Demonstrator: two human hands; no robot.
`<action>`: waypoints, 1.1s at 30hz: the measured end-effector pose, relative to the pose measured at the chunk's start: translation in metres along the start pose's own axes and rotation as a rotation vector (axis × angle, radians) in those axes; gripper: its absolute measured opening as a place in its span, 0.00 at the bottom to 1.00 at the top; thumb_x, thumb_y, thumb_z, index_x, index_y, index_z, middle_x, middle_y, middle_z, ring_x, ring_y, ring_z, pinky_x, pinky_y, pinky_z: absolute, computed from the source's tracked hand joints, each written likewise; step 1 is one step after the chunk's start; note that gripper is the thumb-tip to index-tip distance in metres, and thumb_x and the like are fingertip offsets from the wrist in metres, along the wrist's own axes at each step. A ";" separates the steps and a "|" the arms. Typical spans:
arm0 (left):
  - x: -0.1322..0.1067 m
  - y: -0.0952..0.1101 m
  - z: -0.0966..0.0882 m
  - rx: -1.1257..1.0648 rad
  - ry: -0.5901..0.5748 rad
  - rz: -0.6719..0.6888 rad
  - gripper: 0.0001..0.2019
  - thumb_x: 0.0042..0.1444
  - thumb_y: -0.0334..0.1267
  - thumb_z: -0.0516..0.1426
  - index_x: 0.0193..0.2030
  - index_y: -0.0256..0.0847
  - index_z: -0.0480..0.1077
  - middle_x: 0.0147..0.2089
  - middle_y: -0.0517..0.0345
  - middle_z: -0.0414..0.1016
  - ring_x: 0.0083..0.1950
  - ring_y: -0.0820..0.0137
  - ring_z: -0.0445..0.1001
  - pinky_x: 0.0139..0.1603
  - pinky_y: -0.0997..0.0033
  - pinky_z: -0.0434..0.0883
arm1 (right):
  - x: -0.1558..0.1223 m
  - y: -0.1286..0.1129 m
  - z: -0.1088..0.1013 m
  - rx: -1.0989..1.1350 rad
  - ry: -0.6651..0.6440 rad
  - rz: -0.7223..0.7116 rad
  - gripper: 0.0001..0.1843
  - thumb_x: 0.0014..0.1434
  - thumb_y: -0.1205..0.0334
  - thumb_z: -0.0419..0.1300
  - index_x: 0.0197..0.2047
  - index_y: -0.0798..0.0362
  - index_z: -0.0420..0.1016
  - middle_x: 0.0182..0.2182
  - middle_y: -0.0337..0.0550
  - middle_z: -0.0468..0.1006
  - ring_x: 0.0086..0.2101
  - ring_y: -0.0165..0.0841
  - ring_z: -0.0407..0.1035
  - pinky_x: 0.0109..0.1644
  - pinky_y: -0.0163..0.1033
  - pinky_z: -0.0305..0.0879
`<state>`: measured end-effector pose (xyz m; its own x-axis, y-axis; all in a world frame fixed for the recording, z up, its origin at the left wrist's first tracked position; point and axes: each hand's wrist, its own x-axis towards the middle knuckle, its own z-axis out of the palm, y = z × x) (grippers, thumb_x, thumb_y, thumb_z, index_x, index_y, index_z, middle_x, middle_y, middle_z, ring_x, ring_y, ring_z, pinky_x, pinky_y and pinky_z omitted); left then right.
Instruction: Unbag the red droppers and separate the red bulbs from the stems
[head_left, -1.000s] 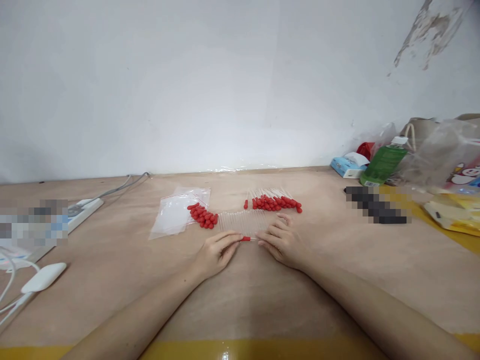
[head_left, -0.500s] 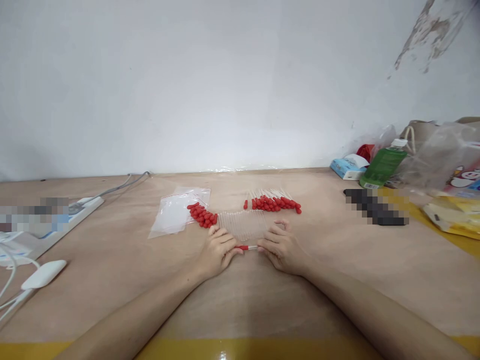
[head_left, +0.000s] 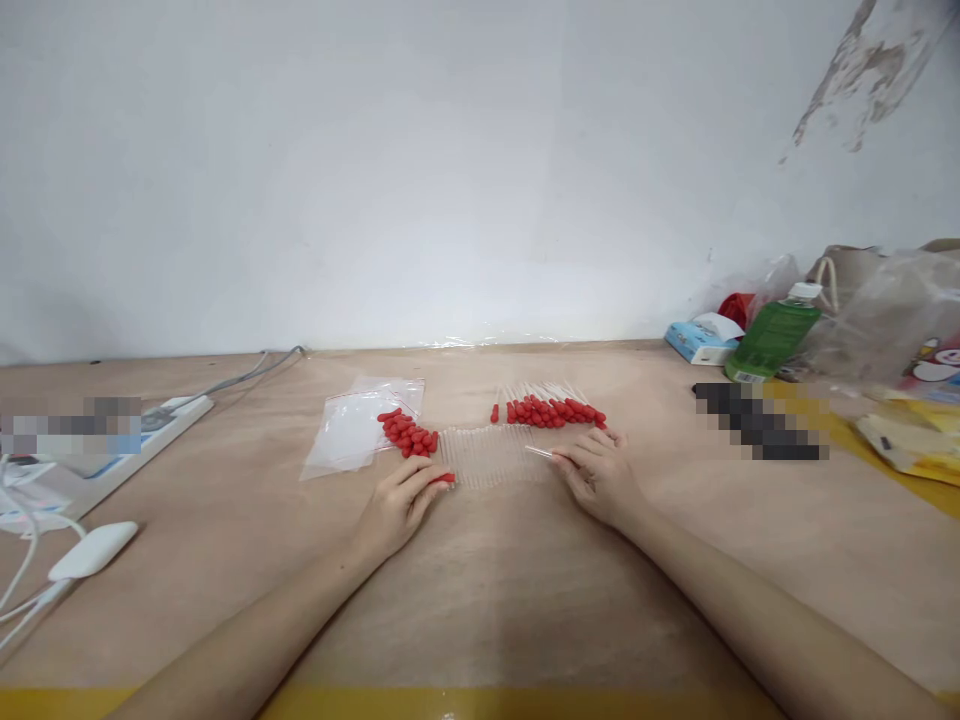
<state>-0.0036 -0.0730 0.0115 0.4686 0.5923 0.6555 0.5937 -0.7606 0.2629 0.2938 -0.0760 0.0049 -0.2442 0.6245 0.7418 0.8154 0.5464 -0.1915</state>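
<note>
My left hand is closed, pinching a red rubber dropper bulb between thumb and fingertips. In the closed fingers of my right hand is a clear dropper tube, pointing left; bulb and tube are apart. Between the hands, a row of clear tubes lies side by side on the table. Just beyond my left hand is a heap of loose red bulbs. Behind the row lie several droppers, red bulbs toward me and thin tubes toward the wall.
Clear plastic bags lie beneath and left of the bulb heap. At left are a white power strip and a white plug with cables. On the right stand a green bottle, a blue tissue pack and a blurred black object.
Before, bulb and tube met end to end between my hands. Now my hands are apart: the left went left with the bulb, the right went right and farther from me with the tube.
</note>
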 end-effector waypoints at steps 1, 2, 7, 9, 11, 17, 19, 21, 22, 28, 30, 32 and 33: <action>0.002 0.001 0.001 -0.008 0.037 -0.005 0.10 0.59 0.33 0.50 0.46 0.42 0.68 0.42 0.53 0.69 0.42 0.70 0.70 0.42 0.70 0.68 | 0.000 0.000 0.002 -0.012 0.001 0.032 0.10 0.59 0.60 0.52 0.32 0.51 0.73 0.22 0.39 0.72 0.29 0.31 0.62 0.41 0.41 0.48; 0.005 0.003 0.001 -0.005 0.082 -0.016 0.11 0.59 0.33 0.50 0.48 0.42 0.67 0.43 0.53 0.67 0.43 0.70 0.69 0.43 0.69 0.68 | 0.000 0.000 0.004 -0.023 0.001 0.065 0.09 0.58 0.60 0.52 0.33 0.51 0.73 0.23 0.39 0.73 0.29 0.31 0.63 0.41 0.40 0.48; 0.031 -0.012 -0.012 0.069 0.285 -0.217 0.14 0.58 0.34 0.49 0.49 0.41 0.68 0.43 0.52 0.64 0.41 0.70 0.70 0.41 0.67 0.70 | 0.001 -0.004 0.011 -0.077 -0.012 0.204 0.07 0.56 0.63 0.52 0.34 0.53 0.69 0.27 0.40 0.74 0.30 0.32 0.66 0.39 0.39 0.49; 0.043 -0.032 -0.025 0.131 0.275 -0.339 0.14 0.56 0.35 0.49 0.48 0.40 0.68 0.39 0.54 0.67 0.38 0.70 0.70 0.41 0.67 0.69 | 0.002 -0.003 0.014 -0.090 -0.020 0.218 0.06 0.55 0.64 0.52 0.33 0.53 0.69 0.26 0.39 0.74 0.30 0.32 0.66 0.40 0.39 0.49; 0.052 -0.055 -0.036 0.193 0.256 -0.431 0.17 0.52 0.37 0.53 0.50 0.40 0.65 0.38 0.56 0.70 0.35 0.70 0.70 0.37 0.69 0.69 | 0.003 -0.002 0.016 -0.090 -0.027 0.196 0.05 0.55 0.65 0.52 0.31 0.53 0.69 0.27 0.40 0.75 0.30 0.32 0.66 0.40 0.40 0.48; 0.057 -0.093 -0.041 0.281 0.085 -0.566 0.10 0.48 0.41 0.54 0.38 0.43 0.69 0.39 0.60 0.75 0.35 0.68 0.71 0.37 0.69 0.66 | 0.000 0.002 0.021 -0.062 -0.105 0.082 0.07 0.56 0.62 0.53 0.34 0.51 0.72 0.28 0.40 0.76 0.33 0.33 0.66 0.45 0.42 0.48; 0.054 -0.095 -0.038 0.281 0.022 -0.568 0.09 0.49 0.43 0.55 0.35 0.44 0.70 0.38 0.61 0.76 0.34 0.68 0.71 0.38 0.69 0.66 | 0.000 0.001 0.021 -0.059 -0.126 0.068 0.08 0.56 0.60 0.53 0.35 0.51 0.72 0.30 0.41 0.76 0.34 0.34 0.67 0.46 0.43 0.49; 0.050 -0.096 -0.036 0.271 -0.029 -0.549 0.09 0.50 0.44 0.54 0.34 0.44 0.71 0.38 0.62 0.76 0.35 0.68 0.71 0.39 0.70 0.66 | 0.000 0.001 0.020 -0.061 -0.141 0.060 0.09 0.57 0.58 0.54 0.36 0.51 0.73 0.32 0.42 0.77 0.35 0.34 0.67 0.48 0.44 0.49; 0.049 -0.096 -0.036 0.269 -0.040 -0.537 0.10 0.51 0.45 0.53 0.33 0.44 0.71 0.38 0.61 0.76 0.36 0.68 0.71 0.39 0.70 0.66 | 0.000 0.000 0.019 -0.062 -0.151 0.054 0.10 0.57 0.57 0.54 0.37 0.51 0.73 0.33 0.42 0.77 0.35 0.34 0.67 0.48 0.45 0.49; 0.057 -0.084 -0.038 0.317 0.142 -0.530 0.15 0.55 0.46 0.48 0.36 0.40 0.72 0.39 0.54 0.73 0.39 0.66 0.70 0.42 0.68 0.66 | 0.002 -0.001 0.018 -0.063 -0.174 0.033 0.13 0.58 0.53 0.53 0.40 0.50 0.73 0.36 0.44 0.77 0.38 0.36 0.67 0.50 0.48 0.50; 0.066 -0.070 -0.034 0.285 0.210 -0.465 0.14 0.55 0.45 0.50 0.38 0.40 0.71 0.40 0.54 0.72 0.41 0.66 0.70 0.44 0.67 0.66 | 0.002 0.000 0.018 -0.060 -0.173 0.031 0.14 0.58 0.53 0.53 0.41 0.51 0.73 0.37 0.45 0.77 0.39 0.36 0.67 0.51 0.48 0.51; 0.077 -0.053 -0.024 0.208 0.153 -0.359 0.13 0.54 0.44 0.51 0.39 0.40 0.70 0.41 0.55 0.71 0.41 0.67 0.69 0.44 0.68 0.66 | 0.002 0.001 0.019 -0.050 -0.172 0.030 0.14 0.58 0.54 0.52 0.43 0.51 0.72 0.39 0.45 0.76 0.40 0.36 0.67 0.51 0.49 0.51; 0.084 -0.045 -0.016 0.177 0.084 -0.321 0.12 0.54 0.43 0.51 0.40 0.40 0.70 0.41 0.55 0.71 0.41 0.67 0.69 0.44 0.68 0.66 | 0.002 0.002 0.019 -0.044 -0.168 0.027 0.15 0.58 0.54 0.52 0.44 0.51 0.72 0.40 0.46 0.76 0.41 0.37 0.67 0.52 0.49 0.52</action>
<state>-0.0017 0.0064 0.0661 0.1891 0.7637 0.6173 0.8088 -0.4776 0.3431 0.2845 -0.0632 -0.0064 -0.3036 0.7251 0.6181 0.8439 0.5058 -0.1788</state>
